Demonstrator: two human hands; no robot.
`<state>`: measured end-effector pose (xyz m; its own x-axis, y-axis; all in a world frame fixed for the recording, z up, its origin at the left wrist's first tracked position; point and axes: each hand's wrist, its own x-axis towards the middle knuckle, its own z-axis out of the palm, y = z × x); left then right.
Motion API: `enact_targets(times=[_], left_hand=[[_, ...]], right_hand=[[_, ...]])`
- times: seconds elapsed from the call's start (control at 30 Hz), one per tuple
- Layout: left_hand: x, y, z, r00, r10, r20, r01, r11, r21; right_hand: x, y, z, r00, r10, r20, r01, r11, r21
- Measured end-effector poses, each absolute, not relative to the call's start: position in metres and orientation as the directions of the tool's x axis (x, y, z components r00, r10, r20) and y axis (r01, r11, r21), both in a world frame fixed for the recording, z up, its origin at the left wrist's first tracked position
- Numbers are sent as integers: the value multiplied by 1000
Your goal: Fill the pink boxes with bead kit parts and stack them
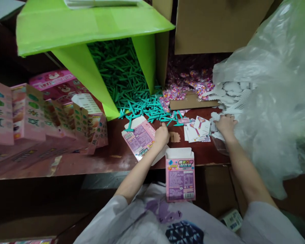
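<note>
My left hand [162, 136] is closed at the front of a heap of teal plastic hammers [142, 106], above a flattened pink-purple box [139, 137]. Its fingertips are partly hidden, so what they pinch cannot be made out. One teal hammer lies across the flattened box. My right hand [226, 124] rests with fingers apart on white perforated plastic boards [232, 93]. Between the hands lies a small stack of printed cards [198, 128]. An upright pink box [180, 179] with its top flap raised stands at the table edge, close against my shirt.
A green cardboard bin [91, 25] holds the hammers. Behind the cards are small bags of coloured beads [175, 96] and a cardboard strip [193, 101]. Rows of pink boxes [27, 118] stand left. Clear plastic sheeting [277, 84] hangs over the right side.
</note>
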<state>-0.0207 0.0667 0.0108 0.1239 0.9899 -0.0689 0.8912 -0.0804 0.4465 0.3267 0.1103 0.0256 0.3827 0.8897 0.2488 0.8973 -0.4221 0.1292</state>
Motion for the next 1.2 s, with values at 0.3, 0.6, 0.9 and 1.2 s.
enact_targets(times=[0.3, 0.6, 0.9, 1.2], left_hand=[[58, 121, -3, 265, 937, 227, 649, -347, 677], [42, 138, -37, 246, 937, 247, 556, -345, 756], [0, 81, -5, 266, 937, 229, 436, -328, 838], [-16, -14, -10, 428, 894, 132, 728, -428, 536]], right_hand=[[311, 127, 24, 381, 855, 351, 890, -443, 113], [312, 204, 53, -16, 922, 387, 989, -44, 144], [319, 249, 51, -86, 954, 289, 944, -16, 331], [312, 224, 57, -234, 905, 356, 944, 123, 307]])
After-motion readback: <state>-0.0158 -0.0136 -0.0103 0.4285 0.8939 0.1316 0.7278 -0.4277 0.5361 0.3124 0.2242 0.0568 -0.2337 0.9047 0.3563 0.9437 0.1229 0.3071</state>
